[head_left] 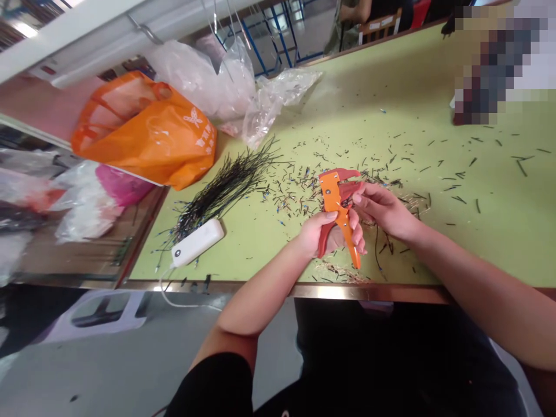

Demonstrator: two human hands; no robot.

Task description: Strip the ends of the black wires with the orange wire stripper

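My left hand (324,231) is wrapped round the handles of an orange and red wire stripper (336,200), whose jaws point up and away from me. My right hand (382,208) is pinched at the tool's jaws, holding a thin black wire (377,246) that hangs down from the fingers. Both hands hover over the near edge of a light green table (434,104). A loose bundle of thin black wires (221,188) lies to the left of the hands. Short cut wire bits (295,191) are scattered all around the tool.
A white power bank (197,241) with a cable lies at the near left table edge. An orange plastic bag (147,133) and clear plastic bags (243,92) sit at the far left. Another person's blurred area (499,63) is at the far right. A white stool (95,313) stands below left.
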